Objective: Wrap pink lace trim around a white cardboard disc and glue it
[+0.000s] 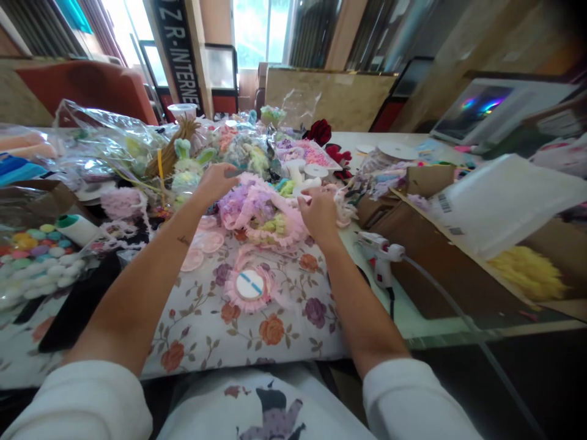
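My left hand (pixel 217 182) reaches into a heap of pink and lilac ruffled lace trim (pixel 257 211) in the middle of the table, its fingers curled onto the far side of the heap. On the heap's right edge my right hand (pixel 318 211) is closed in a pinch on a strand of the pink trim. Nearer to me on the flowered tablecloth (pixel 206 318) lies a round pink lace rosette with a white centre (pixel 250 285). Flat pink discs (pixel 202 244) lie beside my left forearm.
A white glue gun (pixel 380 253) with a cord lies right of my right arm. Open cardboard boxes (pixel 440 256) with yellow fluff and white sheets stand at the right. A bag of pastel pom-poms (pixel 36 263), plastic bags and craft clutter fill the left and back.
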The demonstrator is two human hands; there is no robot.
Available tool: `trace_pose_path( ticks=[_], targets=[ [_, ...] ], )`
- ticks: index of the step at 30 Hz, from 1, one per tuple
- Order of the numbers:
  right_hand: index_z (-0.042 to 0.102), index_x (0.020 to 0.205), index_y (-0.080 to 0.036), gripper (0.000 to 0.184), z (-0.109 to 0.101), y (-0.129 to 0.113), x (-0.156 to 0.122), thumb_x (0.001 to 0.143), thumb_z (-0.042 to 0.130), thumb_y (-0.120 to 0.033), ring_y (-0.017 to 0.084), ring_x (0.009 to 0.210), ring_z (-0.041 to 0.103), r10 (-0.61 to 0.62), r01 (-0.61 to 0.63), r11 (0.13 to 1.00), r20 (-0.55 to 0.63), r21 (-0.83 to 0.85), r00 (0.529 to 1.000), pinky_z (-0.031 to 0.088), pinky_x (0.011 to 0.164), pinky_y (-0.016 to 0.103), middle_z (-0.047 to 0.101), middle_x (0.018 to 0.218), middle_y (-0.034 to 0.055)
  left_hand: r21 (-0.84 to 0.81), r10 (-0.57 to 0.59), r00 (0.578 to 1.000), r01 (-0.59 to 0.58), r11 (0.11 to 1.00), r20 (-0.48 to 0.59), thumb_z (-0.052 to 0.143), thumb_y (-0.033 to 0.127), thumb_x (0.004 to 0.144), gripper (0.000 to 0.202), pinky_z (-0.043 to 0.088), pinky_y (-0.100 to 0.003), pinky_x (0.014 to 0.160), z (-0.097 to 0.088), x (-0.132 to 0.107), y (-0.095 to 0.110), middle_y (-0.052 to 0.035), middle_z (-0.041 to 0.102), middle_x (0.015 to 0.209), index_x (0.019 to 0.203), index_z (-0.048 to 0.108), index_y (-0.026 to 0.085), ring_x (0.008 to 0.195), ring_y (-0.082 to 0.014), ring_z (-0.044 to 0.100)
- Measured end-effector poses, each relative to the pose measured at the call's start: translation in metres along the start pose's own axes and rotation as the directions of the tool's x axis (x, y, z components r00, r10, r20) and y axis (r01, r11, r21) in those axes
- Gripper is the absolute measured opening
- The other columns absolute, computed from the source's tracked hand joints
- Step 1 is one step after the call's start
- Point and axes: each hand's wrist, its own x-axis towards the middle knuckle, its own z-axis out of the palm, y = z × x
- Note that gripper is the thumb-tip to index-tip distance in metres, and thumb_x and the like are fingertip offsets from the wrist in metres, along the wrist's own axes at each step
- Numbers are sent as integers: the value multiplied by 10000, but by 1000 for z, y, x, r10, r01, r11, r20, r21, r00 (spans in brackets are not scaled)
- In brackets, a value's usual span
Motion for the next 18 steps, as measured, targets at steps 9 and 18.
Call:
trace_pose_path(
  ticks=[9,18],
  targets=[
    [676,1006,-161,284,-5,-28,-99,818,674,-375,176,701,609,-206,-77,900,574,429,793,426,632,265,674,793,38,-204,-88,910,184,961,405,643,465,780,453,522,-314,671,-31,-127,-28,-67,679,918,1123,626,169,760,-181,635],
    [555,1279,-214,668,1,-46,-116,681,806,-376,199,764,574,-326,-27,906,736,423,594,386,644,269,623,824,9,-244,-337,763,534,810,552,655,499,781,529,511,-297,659,-19,-219,-67,-28,606,933,1207,495,229,765,-159,609]
  ],
)
